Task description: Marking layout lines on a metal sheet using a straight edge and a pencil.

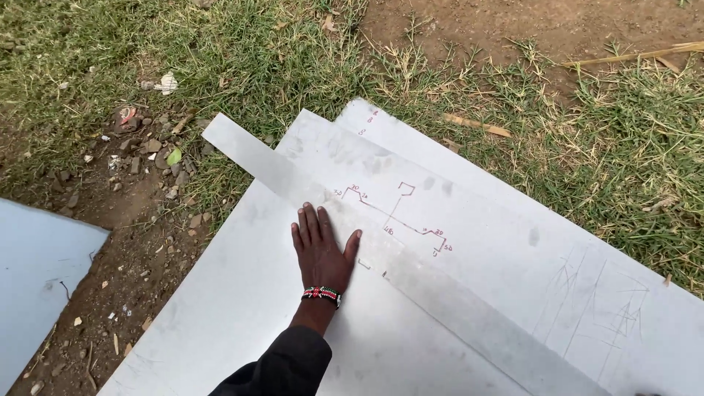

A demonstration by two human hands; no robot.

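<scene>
Head camera looks down at a big grey metal sheet (242, 308) lying flat on the ground, partly on grass (293, 59) and partly on bare dirt (125, 242). A long thin metal strip (249, 158) lies slanting across it. The left hand (320, 246) rests flat on the sheet, fingers spread open, gripping nothing, right beside the strip's edge, maybe to keep things from sliding. A beaded bracelet (321, 294) sits on the wrist. Red drawn lines (396, 213) sit just past the fingers. The right hand is not seen. Another pale sheet (37, 271) at the left is cut off. Faint scratch marks (594, 308) are hard to read.
</scene>
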